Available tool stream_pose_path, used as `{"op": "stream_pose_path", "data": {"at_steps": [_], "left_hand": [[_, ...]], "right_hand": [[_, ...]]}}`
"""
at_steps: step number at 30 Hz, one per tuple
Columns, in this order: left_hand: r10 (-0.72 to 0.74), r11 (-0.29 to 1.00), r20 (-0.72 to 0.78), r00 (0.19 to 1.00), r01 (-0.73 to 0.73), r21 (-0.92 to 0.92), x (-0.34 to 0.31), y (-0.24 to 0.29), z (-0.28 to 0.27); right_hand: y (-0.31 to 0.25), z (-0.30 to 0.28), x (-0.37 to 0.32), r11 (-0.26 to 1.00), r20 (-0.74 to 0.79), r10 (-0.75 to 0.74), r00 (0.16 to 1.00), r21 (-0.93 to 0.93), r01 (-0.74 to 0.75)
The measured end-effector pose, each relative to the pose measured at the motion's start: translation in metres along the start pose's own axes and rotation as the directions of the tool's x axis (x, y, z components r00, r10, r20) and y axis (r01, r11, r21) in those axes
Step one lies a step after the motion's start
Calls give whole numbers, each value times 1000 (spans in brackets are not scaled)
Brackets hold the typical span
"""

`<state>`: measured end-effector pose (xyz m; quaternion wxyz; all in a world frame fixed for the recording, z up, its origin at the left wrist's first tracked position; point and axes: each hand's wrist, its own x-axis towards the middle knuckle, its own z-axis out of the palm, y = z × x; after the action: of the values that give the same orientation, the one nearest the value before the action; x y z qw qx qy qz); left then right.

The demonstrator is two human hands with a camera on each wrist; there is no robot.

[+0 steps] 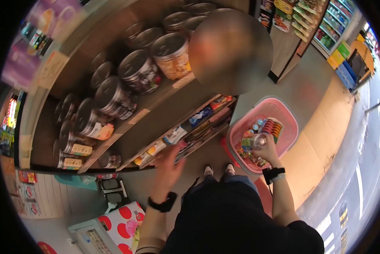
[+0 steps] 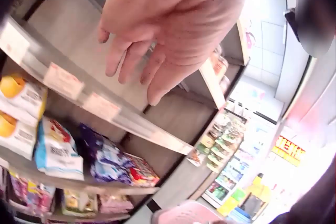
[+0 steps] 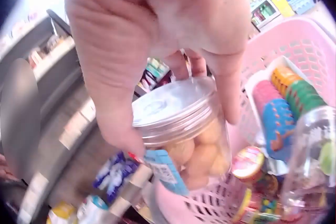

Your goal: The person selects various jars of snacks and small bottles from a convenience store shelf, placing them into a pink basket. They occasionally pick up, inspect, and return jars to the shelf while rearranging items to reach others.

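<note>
My right hand [image 3: 163,29] grips a clear jar [image 3: 194,155] by its sides just below the white lid; round yellowish pieces and a blue label show. In the head view the right hand [image 1: 267,151] and jar [image 1: 258,142] are over the pink basket [image 1: 288,111], which holds a tray of colourful items [image 1: 271,128] and other packages. My left hand [image 1: 169,171] holds nothing and hangs beside the shelf's lower rows. The left wrist view has the left hand [image 2: 173,29] with fingers loosely extended in front of the shelf.
Dark-lidded jars [image 1: 140,71] line the upper shelf, and bagged snacks [image 2: 105,155] lie on a lower one. A red-dotted box [image 1: 121,224] stands at lower left. The road [image 1: 355,182] runs along the right; a drinks fridge [image 1: 332,26] is at the upper right.
</note>
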<state>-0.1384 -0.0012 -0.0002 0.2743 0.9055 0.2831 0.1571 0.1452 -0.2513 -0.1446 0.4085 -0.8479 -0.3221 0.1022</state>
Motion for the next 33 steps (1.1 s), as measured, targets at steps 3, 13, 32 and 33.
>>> {"op": "stream_pose_path", "data": {"at_steps": [3, 13, 32, 33], "left_hand": [[219, 975, 110, 969, -214, -55, 20, 35, 30], [224, 963, -88, 971, -207, 171, 34, 74, 11], [30, 767, -702, 712, 433, 473, 14, -131, -93], [-105, 738, -633, 767, 487, 467, 9, -134, -95]], "right_hand": [[-56, -23, 11, 960, 167, 43, 985, 266, -87], [-198, 17, 46, 936, 354, -270, 896, 315, 158], [-134, 22, 33, 906, 423, -111, 899, 415, -84], [-109, 18, 33, 917, 364, -45, 930, 386, -106]]}}
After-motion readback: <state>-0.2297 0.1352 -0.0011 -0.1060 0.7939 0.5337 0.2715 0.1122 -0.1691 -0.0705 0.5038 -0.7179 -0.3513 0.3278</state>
